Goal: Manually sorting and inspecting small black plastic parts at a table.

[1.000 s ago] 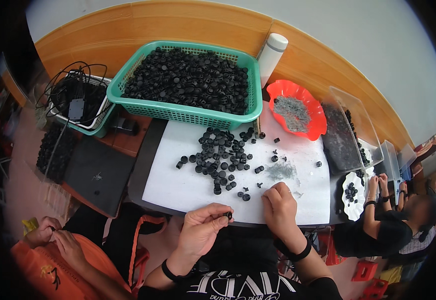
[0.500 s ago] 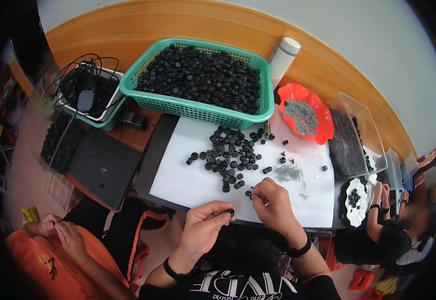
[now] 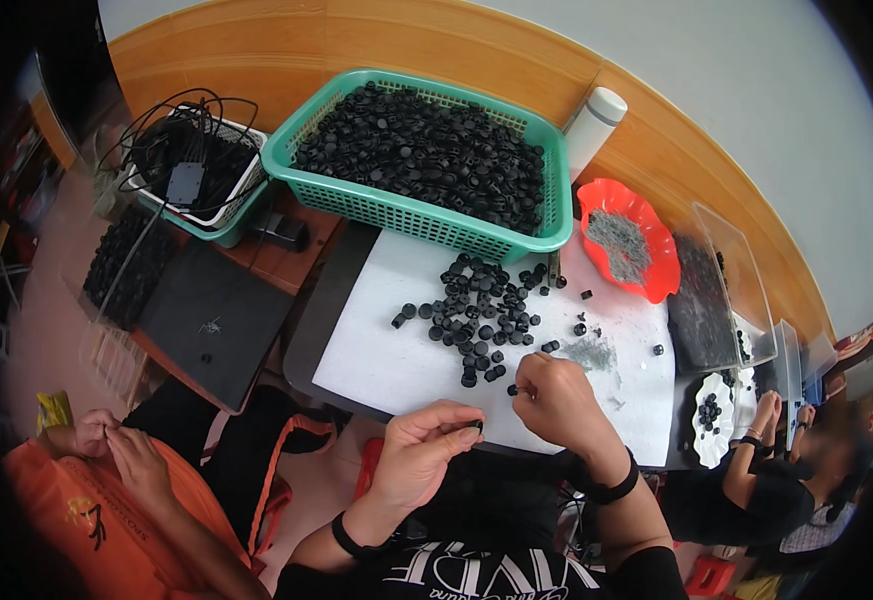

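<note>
My left hand (image 3: 431, 452) is just off the near edge of the white-covered table (image 3: 377, 345). Its thumb and fingers pinch a small black round cap (image 3: 477, 426). To its right, my right hand (image 3: 564, 402) hovers over the table's front edge with its fingers curled together; whatever they grip is hidden. One small black piece (image 3: 514, 390) shows right beside those curled fingers. Beyond both hands, a loose heap of black round caps (image 3: 477, 310) spreads across the white surface, some upright and some on their sides.
Behind the heap stands a green basket (image 3: 407, 222) full of black caps. A white bottle (image 3: 595, 130) and a red scalloped dish (image 3: 665, 250) of grey shavings are to its right. Farther right are a clear bin (image 3: 702, 310) and a white plate (image 3: 709, 440). People sit on both sides.
The whole view has shifted slightly. My right fingers have curled in closer to the small black piece beside them. My left hand keeps its pinch on the cap, which looks slightly turned.
</note>
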`<state>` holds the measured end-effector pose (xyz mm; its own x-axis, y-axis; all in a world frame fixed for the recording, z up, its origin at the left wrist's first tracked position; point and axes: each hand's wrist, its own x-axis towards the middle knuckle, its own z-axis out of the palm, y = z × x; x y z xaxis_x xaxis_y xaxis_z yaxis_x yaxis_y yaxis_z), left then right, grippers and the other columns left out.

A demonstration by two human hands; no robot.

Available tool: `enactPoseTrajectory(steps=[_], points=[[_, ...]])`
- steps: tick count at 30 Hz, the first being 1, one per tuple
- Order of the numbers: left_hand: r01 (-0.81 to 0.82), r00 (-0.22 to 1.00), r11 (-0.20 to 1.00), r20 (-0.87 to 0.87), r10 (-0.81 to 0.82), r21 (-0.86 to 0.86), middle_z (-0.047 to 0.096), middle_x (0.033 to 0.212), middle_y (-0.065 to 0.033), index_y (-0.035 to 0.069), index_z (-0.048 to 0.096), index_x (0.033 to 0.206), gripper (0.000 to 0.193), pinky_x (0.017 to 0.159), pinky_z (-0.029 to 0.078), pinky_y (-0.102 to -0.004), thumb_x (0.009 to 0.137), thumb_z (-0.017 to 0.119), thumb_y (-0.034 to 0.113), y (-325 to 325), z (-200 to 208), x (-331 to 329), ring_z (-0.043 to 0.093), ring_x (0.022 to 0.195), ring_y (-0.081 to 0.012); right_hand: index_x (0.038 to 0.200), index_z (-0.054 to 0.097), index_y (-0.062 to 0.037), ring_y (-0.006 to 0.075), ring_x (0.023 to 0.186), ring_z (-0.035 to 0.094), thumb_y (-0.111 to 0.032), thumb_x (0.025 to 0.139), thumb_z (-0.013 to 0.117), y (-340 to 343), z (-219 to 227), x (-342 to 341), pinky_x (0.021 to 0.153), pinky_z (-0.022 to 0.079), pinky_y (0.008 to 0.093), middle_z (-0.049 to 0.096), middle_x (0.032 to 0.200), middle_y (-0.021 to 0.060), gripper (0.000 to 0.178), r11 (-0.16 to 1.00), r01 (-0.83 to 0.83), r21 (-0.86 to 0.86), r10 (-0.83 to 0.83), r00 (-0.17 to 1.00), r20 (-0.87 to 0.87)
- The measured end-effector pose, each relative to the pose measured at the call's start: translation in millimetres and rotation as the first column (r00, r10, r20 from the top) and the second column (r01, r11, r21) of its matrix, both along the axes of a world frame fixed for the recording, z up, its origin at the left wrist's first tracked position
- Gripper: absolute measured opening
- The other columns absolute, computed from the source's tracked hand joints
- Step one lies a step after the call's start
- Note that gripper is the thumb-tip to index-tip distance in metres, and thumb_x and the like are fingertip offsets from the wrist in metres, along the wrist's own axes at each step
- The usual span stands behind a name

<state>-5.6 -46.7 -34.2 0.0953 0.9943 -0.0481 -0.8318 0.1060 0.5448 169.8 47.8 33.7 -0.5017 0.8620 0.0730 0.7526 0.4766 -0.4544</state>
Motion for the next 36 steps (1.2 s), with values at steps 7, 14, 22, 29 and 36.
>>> enactPoseTrajectory(steps=[7, 14, 22, 29, 36], points=[[-0.010, 1.000, 1.000, -0.028, 0.011, 0.019, 0.065, 0.108, -0.0131, -0.006, 0.068, 0.111, 0.024, 0.087, 0.053, -0.0292, 0.088, 0.062, -0.010, 0, 0, 1, 0.062, 0.094, -0.0165, 0.070, 0.058, 0.0004, 0.0424, 0.068, 0.060, -0.002, 0.067, 0.059, 23, 3, -8, 0.062, 0.048, 0.0486, 0.061, 0.071, 0.0211, 0.003, 0.976, -0.208, -0.067, 0.216, 0.962, 0.165], [-0.024, 0.999, 1.000, -0.032, 0.024, 0.002, 0.065, 0.108, -0.0124, -0.006, 0.068, 0.111, 0.024, 0.087, 0.053, -0.0290, 0.088, 0.062, -0.010, -1, 1, -2, 0.062, 0.095, -0.0166, 0.075, 0.060, 0.0017, 0.0403, 0.070, 0.062, 0.002, 0.069, 0.060, 10, 9, -12, 0.066, 0.051, 0.0464, 0.062, 0.076, 0.0207, 0.006, 0.971, -0.236, -0.027, 0.234, 0.934, 0.270], [-0.025, 1.000, 1.000, 0.000, 0.025, 0.011, 0.065, 0.109, -0.0129, -0.006, 0.067, 0.112, 0.025, 0.088, 0.053, -0.0296, 0.088, 0.062, -0.009, -2, -3, -2, 0.062, 0.096, -0.0168, 0.078, 0.061, 0.0000, 0.0373, 0.072, 0.063, 0.001, 0.075, 0.065, 10, -9, -1, 0.065, 0.051, 0.0437, 0.063, 0.078, 0.0172, 0.005, 0.984, -0.178, 0.024, 0.175, 0.981, 0.084], [0.051, 0.968, 0.999, 0.245, -0.047, -0.010, 0.065, 0.115, -0.0184, -0.006, 0.065, 0.117, 0.026, 0.095, 0.050, -0.0338, 0.091, 0.059, -0.005, -1, -13, -10, 0.062, 0.106, -0.0230, 0.086, 0.068, -0.0026, 0.0315, 0.073, 0.057, 0.000, 0.072, 0.067, -11, -17, 4, 0.062, 0.047, 0.0404, 0.056, 0.078, 0.0120, 0.015, 0.941, -0.119, 0.316, 0.149, 0.986, -0.071], [0.037, 0.951, 0.999, 0.307, -0.039, 0.014, 0.066, 0.115, -0.0193, -0.006, 0.065, 0.117, 0.026, 0.098, 0.048, -0.0344, 0.092, 0.058, -0.004, 4, -9, -13, 0.062, 0.108, -0.0250, 0.095, 0.064, 0.0025, 0.0293, 0.076, 0.053, -0.003, 0.066, 0.060, -22, -25, 4, 0.063, 0.047, 0.0365, 0.052, 0.083, 0.0122, 0.030, 0.843, -0.261, 0.470, 0.199, 0.964, 0.178]])
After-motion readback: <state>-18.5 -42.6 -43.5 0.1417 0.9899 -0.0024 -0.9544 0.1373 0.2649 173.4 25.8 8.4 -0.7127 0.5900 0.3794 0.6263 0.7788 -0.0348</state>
